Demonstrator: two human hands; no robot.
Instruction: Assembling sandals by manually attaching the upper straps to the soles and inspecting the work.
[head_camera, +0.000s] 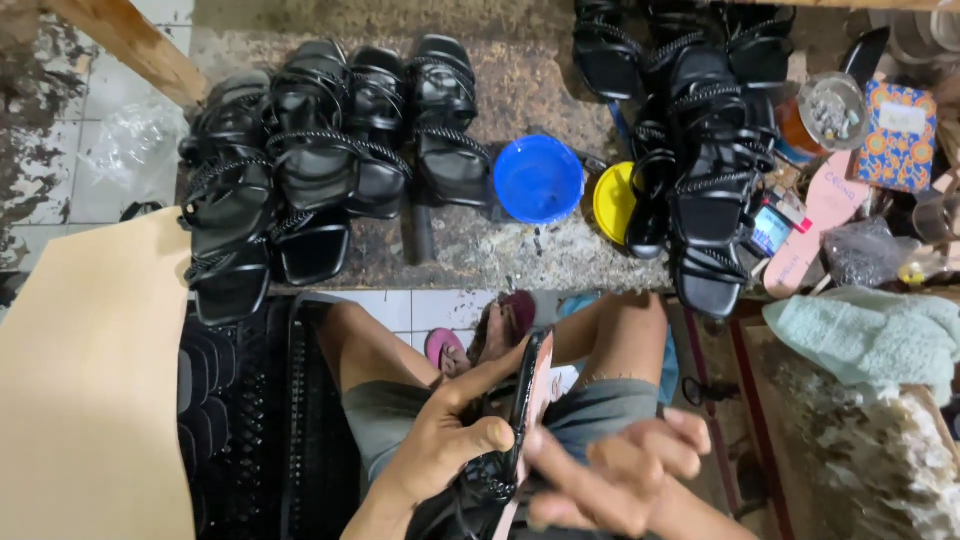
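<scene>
**Ana:** Head view, nearest first: what sits in the hands?

**Ben:** One black strappy sandal with a glossy sole and a pink lining (528, 400), held on edge over the person's lap. The left hand (450, 440) has its grip closed around the braided straps at the lower end, thumb pressed on the sole edge. The right hand (625, 465) lies against the lining side with its fingers loosely curled; I can't tell whether that grip actually pinches anything.

**Ana:** How would it handle?

**Ben:** Light, I'd judge. The sole looks thin and flat, probably with some flex, and its shiny face may be slippery. The straps are soft and braided, so they give better purchase. Holding the sole by its edges, or at the strap roots as the left hand does, seems safest.

**Ana:** And counts, moving outward?

**Ben:** Below the knees, one pink flip-flop (443, 348) on the tiled floor. To the left, one tan cardboard sheet (90, 380) over a dark crate. On the speckled stone tabletop (530, 90): one round blue plastic bowl (538, 178) and one yellow lid (613, 202) just beside it. Black finished sandals lie in two heaps, a left heap (310, 160) of roughly eight and a right heap (700, 150) of about as many; overlap hides the exact number. Far right, one loose pink insole (815, 225), one pale green cloth (870, 335), one glass jar (830, 110).
</scene>
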